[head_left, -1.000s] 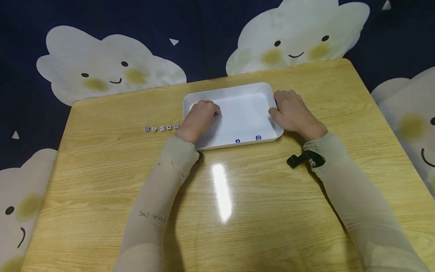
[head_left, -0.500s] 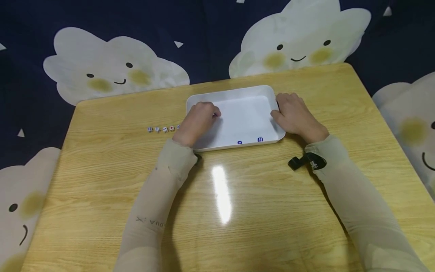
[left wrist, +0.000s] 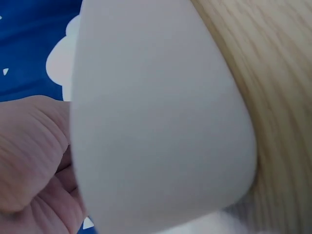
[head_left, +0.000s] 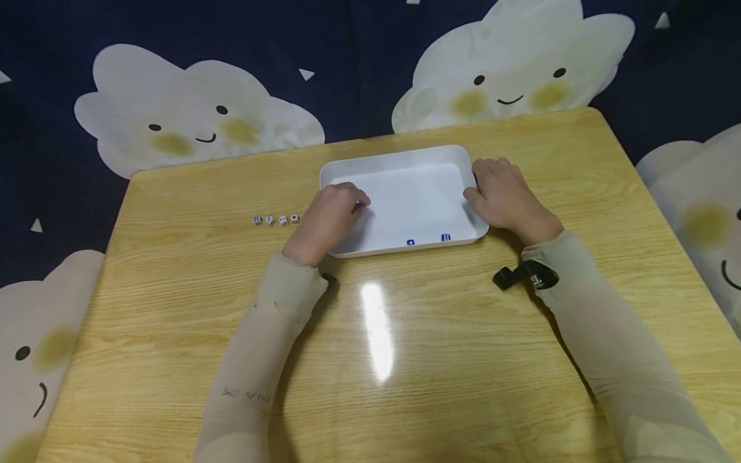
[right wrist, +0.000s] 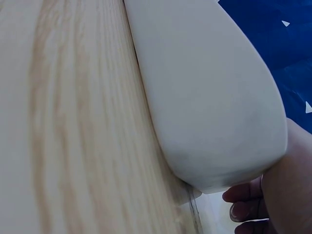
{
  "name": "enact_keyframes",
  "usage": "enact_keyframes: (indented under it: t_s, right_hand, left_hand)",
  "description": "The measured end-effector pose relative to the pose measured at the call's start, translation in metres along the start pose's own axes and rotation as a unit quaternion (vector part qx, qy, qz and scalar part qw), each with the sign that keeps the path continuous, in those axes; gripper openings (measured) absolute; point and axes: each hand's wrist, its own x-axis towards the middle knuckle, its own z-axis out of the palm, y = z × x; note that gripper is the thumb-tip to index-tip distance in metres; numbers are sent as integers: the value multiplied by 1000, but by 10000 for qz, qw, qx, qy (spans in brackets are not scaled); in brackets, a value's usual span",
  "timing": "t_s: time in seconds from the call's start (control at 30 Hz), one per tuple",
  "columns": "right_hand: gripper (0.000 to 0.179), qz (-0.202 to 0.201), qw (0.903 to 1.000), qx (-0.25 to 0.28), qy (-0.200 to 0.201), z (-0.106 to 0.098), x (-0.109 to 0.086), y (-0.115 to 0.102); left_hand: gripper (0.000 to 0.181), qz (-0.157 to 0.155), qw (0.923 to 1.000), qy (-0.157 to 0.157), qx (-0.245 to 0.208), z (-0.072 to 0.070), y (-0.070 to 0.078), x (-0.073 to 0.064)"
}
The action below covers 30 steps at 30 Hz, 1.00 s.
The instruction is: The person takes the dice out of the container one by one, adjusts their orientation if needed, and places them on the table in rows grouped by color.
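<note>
White tray (head_left: 413, 199) | right grip (head_left: 502, 195) clamped on right edge | left grip (head_left: 330, 215) pinching die (head_left: 360, 204) | tabletop (head_left: 457, 347) beyond every edge

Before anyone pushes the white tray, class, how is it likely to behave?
The white tray is probably fairly stiff, as its walls stand evenly upright. Low and broad, it should slide rather than tip. The two small dice lying inside by its near wall may skid or tumble if it jerks.
</note>
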Motion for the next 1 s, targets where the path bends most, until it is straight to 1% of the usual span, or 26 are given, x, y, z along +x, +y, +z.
enact_keyframes:
  t_s: [0.17, 0.5, 0.7, 1.0]
  right_hand:
    - [28, -68, 9999, -26, 115, -1, 1, -1]
    - [29, 5, 10000, -41, 29, -1, 3, -3]
    - [29, -50, 9999, -81, 74, -1, 2, -3]
    - [31, 59, 9999, -153, 7, 0, 0, 0]
  left_hand:
    - [19, -73, 9998, 113, -145, -3, -2, -9]
    - [16, 28, 9990, 298, -328, -1, -8, -20]
    - [15, 81, 9988, 347, -347, 0, -8, -24]
    - [15, -120, 9982, 391, -444, -2, -11, -24]
